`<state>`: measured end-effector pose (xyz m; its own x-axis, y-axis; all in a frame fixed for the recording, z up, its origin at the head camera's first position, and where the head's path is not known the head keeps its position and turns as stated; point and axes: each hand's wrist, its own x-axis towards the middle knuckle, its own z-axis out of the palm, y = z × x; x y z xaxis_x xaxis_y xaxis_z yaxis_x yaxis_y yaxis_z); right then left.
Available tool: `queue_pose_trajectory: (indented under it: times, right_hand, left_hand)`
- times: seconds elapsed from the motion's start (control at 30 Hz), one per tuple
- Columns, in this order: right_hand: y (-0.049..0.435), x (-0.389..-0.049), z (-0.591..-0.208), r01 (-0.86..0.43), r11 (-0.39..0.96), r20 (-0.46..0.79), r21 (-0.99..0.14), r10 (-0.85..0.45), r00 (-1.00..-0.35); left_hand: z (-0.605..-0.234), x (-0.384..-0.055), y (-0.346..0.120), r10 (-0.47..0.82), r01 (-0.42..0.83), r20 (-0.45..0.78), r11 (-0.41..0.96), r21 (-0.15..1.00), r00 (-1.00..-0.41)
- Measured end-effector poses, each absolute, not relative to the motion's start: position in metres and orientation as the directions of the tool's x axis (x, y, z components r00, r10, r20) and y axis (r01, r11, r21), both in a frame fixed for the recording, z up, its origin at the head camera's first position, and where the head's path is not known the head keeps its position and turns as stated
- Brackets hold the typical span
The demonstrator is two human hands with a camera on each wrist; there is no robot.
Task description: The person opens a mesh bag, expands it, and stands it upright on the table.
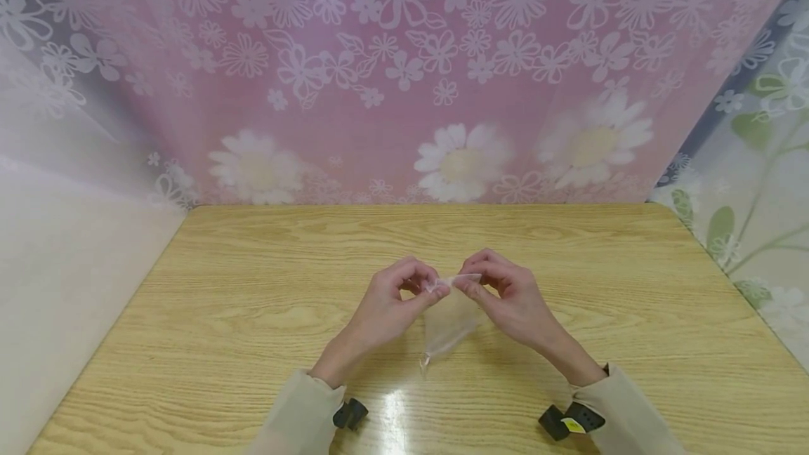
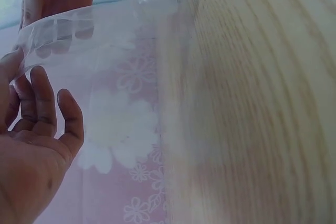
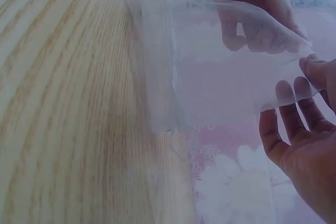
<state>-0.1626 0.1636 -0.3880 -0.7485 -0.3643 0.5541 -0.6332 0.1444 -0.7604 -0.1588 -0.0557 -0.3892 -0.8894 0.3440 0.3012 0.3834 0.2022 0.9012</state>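
Observation:
Between my two hands hangs a small see-through white mesh bag, its lower end sloping down over the table. A thin clear loop or string dangles from its bottom corner. My left hand pinches the top edge between thumb and fingertips. Close beside it, my right hand pinches the same edge, where a little corner pokes out past the thumb. In the right wrist view the bag spreads out flat, and the left hand's fingers show through it. The left wrist view shows the bag's upper edge stretched between both hands.
The hands are above a wood-grain table. Behind its far edge hangs a pink curtain with white flowers. Pale cloth lies along the left side, and leaf-patterned cloth along the right.

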Motion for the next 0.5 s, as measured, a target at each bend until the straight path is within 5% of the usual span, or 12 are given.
queue_pose_trajectory:
  times: [0.5]
  right_hand:
    - [0.165, -0.1645, -0.3895, -0.662, 0.148, 0.568, -0.735, -0.401, -0.719]
  left_hand:
    - [-0.3888, -0.1592, -0.0556, 0.335, 0.359, 0.279, 0.207, 0.91, -0.9]
